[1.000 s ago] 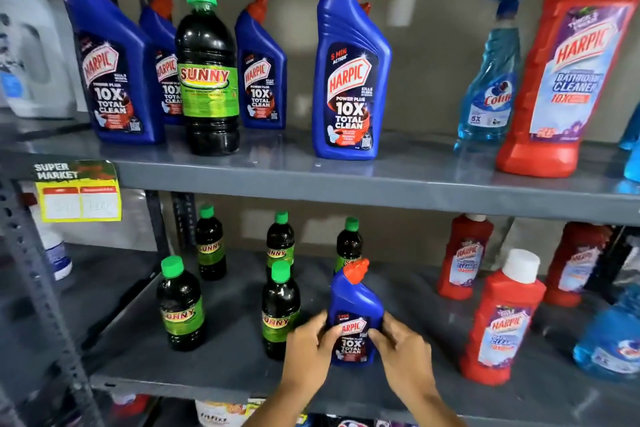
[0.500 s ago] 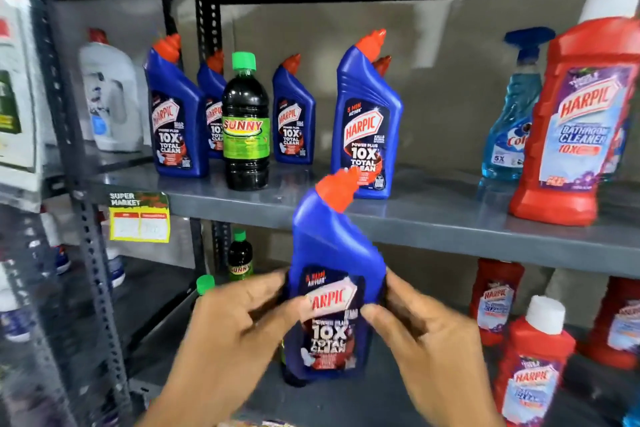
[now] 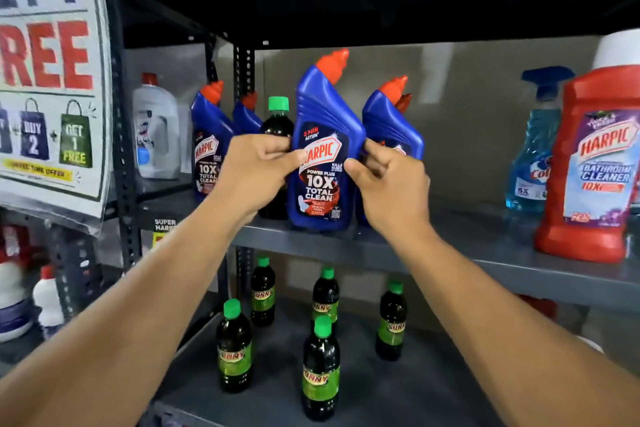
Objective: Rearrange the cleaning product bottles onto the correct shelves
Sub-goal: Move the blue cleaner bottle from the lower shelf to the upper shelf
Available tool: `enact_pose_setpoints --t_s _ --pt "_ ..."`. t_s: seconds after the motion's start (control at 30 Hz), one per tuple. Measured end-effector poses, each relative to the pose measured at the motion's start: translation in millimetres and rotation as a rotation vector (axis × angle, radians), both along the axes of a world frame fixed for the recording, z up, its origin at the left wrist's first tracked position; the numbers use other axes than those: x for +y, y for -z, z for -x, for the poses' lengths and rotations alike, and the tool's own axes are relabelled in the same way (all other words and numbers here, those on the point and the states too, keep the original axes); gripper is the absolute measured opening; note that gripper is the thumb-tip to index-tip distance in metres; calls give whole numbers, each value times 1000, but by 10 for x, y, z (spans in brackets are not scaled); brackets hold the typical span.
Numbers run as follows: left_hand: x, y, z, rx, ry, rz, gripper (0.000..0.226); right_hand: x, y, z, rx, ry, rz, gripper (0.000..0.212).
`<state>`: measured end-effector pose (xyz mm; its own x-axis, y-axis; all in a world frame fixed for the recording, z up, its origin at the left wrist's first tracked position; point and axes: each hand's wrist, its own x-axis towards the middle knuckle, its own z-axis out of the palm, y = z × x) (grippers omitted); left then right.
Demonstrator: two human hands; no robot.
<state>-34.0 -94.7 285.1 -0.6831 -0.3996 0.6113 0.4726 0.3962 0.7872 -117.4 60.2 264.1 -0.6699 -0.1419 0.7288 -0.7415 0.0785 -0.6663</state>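
A blue Harpic bottle (image 3: 325, 135) with an orange cap stands upright at the front edge of the upper grey shelf (image 3: 485, 253). My left hand (image 3: 254, 168) grips its left side and my right hand (image 3: 388, 180) grips its right side. Other blue Harpic bottles stand behind it, one at the left (image 3: 207, 139) and one at the right (image 3: 394, 118). A dark Sunny bottle (image 3: 278, 121) with a green cap stands on the same shelf, partly hidden behind my left hand. Several more Sunny bottles (image 3: 320, 367) stand on the lower shelf (image 3: 398, 392).
A big red Harpic bathroom cleaner (image 3: 595, 163) and a blue spray bottle (image 3: 535, 146) occupy the upper shelf's right end. A white jug (image 3: 156, 135) sits on the neighbouring rack at left. A promo sign (image 3: 52, 80) hangs at far left beside a black upright post (image 3: 121, 149).
Both hands lifted the blue Harpic bottle from the lower shelf up to the upper shelf, where its base now rests at the front edge. The view tilted upward.
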Motion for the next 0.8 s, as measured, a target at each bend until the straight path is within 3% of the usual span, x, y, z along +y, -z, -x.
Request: enact_pose_setpoints --t_s 0.43,0.53,0.6,0.73,0.8 --pt "-142 291 290 111 -86 18 21 -236 237 88 0 74 -68 49" --pt "-253 343 261 176 -315 69 16 -213 292 71 51 65 -24 52" --pt "-401 333 242 256 -465 29 19 -198 329 -1 193 107 52 47" --pt "-727 278 309 95 -303 -129 56 -302 417 -238 446 122 50 31" --pt "-807 267 368 6 -103 -135 49 -396 448 -336 430 41 -22 29"
